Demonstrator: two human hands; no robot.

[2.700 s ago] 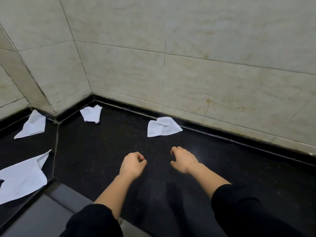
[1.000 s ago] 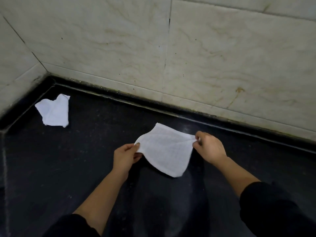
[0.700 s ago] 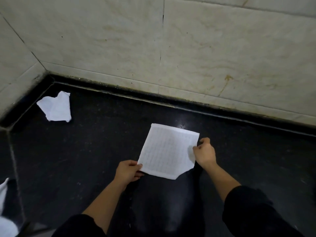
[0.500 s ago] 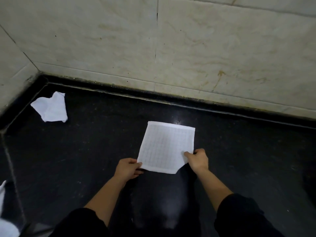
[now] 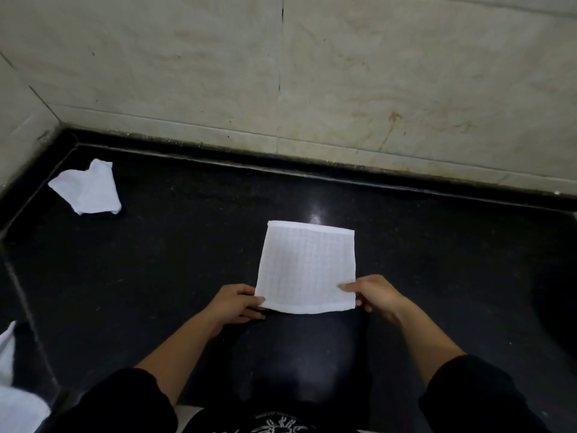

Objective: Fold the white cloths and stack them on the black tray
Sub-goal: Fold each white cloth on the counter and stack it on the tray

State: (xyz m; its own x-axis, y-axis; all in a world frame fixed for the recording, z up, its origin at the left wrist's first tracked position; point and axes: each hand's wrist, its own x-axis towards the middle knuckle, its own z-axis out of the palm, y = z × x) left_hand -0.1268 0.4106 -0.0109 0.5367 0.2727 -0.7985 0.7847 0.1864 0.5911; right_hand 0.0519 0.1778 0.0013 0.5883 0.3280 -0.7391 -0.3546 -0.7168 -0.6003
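Starting nearest, at the bottom edge, with two dark sleeves (image 5: 474,398) and, off at the lower left, part of a blurred cloth (image 5: 14,392) cut by the frame. Just ahead of the sleeves, pinching the near left corner of the white cloth (image 5: 307,267) with the left hand (image 5: 237,303), thumb on top and fingers curled under; pinching the near right corner with the right hand (image 5: 374,295) in the same way, thumb laid over the edge. Holding both hands closed on that one cloth and on nothing else. Lying flat and square now on the black counter (image 5: 171,276), near edge at the hands, far edge pointing toward the wall (image 5: 343,73). Differing from a second ago: then hanging slack in the air between the hands, and half a second ago still showing a tucked near right corner; since then having been spread, with the right hand having slid down from the far side to the near corner. Judging from this, finishing the spreading and coming to the first fold, likely by carrying the near edge over to the far one with both corners travelling together. Farther off to the left, leaving a crumpled cloth (image 5: 86,192) untouched near the corner of the counter, well apart from the hands. Seeing no black tray anywhere, so not yet stacking anything as far as shown.
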